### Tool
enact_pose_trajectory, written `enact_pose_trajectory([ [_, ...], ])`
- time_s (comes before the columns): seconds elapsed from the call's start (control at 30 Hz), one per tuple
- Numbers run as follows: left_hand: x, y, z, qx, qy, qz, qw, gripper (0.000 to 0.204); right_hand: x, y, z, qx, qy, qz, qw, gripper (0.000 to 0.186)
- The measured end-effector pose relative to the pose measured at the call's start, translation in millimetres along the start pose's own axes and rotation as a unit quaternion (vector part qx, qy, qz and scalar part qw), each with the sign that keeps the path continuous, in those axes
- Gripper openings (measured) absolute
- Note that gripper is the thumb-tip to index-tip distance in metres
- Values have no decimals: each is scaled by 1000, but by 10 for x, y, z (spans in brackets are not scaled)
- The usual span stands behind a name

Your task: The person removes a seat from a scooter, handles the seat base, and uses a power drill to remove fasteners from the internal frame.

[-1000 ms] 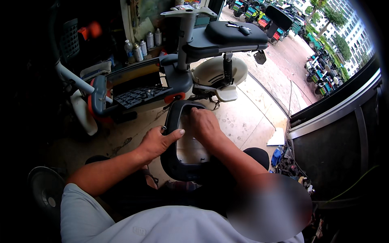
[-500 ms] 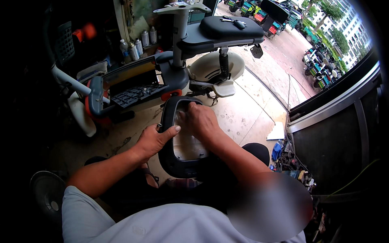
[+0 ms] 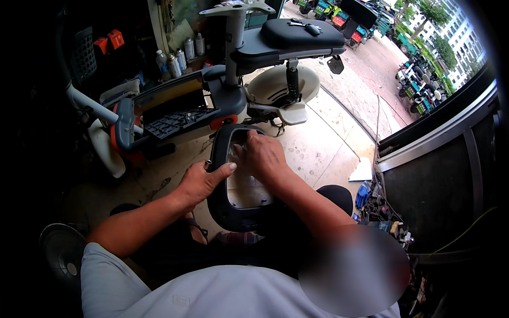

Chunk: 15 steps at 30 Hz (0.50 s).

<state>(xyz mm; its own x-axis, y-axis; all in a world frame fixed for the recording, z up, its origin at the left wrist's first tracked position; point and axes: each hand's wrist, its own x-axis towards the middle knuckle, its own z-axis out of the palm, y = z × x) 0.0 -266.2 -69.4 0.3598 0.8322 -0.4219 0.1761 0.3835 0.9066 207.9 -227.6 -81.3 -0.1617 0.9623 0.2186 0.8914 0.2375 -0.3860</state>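
Observation:
A black rounded rectangular part [image 3: 218, 199] with a thick rim and a pale, smeared inner panel stands tilted over my lap. My left hand [image 3: 199, 183] grips its left rim, with the thumb laid over the edge. A small metal tube end [image 3: 208, 163] shows by the left fingers; the rest of it is hidden. Inside the far end of the rim is my right hand [image 3: 265, 156], its fingers pinched together against the inner edge. What those fingers hold, if anything, is hidden. Small bolt-like bits sit near the panel's lower edge.
An electric scooter [image 3: 228, 95] stands just ahead, keys [image 3: 298, 23] on its seat. Spray cans [image 3: 180, 61] line a shelf behind it. Blue gloves [image 3: 362, 195] and piled tools lie at right, beside a dark door [image 3: 429, 185]. A round metal dish-like thing [image 3: 63, 254] is at left.
Both hands keep nearly the same place on the black part. The right fingers have shifted very slightly at the inner edge.

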Motion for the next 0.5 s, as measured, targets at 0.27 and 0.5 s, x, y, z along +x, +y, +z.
enact_pose_trajectory([
  [0.27,7,-12,0,2,-1,5,1000,67,9,103,90,12,21,-48,999,38],
  [0.5,6,-43,2,-12,3,3,1000,67,4,86,57,0,4,-63,998,37],
])
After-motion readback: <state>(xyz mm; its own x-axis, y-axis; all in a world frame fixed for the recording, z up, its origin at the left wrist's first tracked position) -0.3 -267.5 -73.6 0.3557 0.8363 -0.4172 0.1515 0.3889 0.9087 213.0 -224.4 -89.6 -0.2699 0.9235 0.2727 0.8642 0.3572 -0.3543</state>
